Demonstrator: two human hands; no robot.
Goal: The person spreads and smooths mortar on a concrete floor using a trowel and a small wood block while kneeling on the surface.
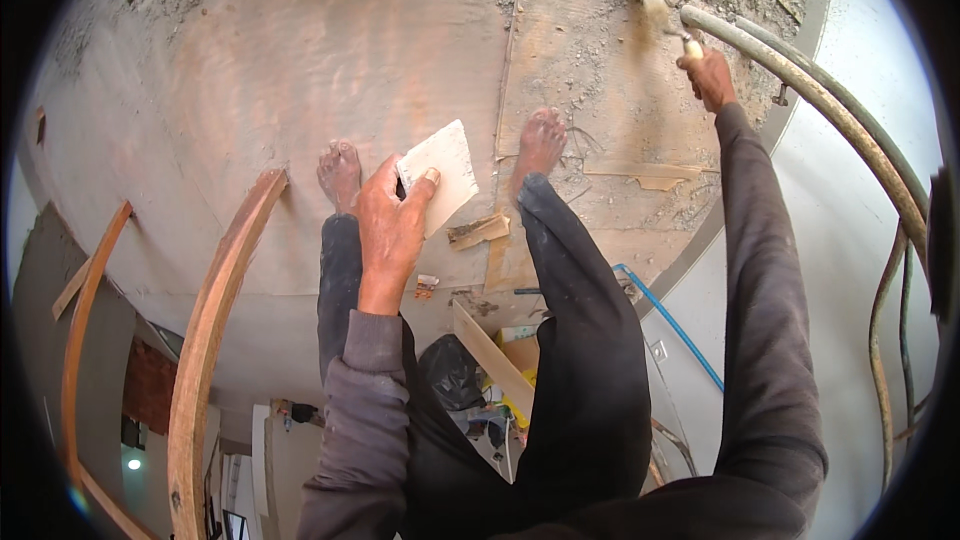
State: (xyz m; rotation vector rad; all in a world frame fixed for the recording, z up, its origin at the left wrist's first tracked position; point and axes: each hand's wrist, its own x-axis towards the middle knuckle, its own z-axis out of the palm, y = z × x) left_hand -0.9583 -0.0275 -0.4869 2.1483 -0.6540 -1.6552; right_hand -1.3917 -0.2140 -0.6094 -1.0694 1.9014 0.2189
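Observation:
My left hand [388,230] is closed on a flat, off-white tile piece [442,178] with a rough far edge, held in front of my left leg. The thumb lies on its face. Stretched out to the far right, my right hand [710,78] grips the pale handle of a trowel [692,46]. Its blade is smeared by motion over grey rubble, so its exact shape cannot be told. My bare feet stand apart on a dusty, brownish surface [370,60].
Loose rubble [590,55] lies ahead and right. Wooden poles [215,330] rise on the left; long curved poles [830,90] cross the right. A broken brown scrap [478,231] lies between my feet. Below are a black plastic bag [448,372] and a blue pipe [672,325].

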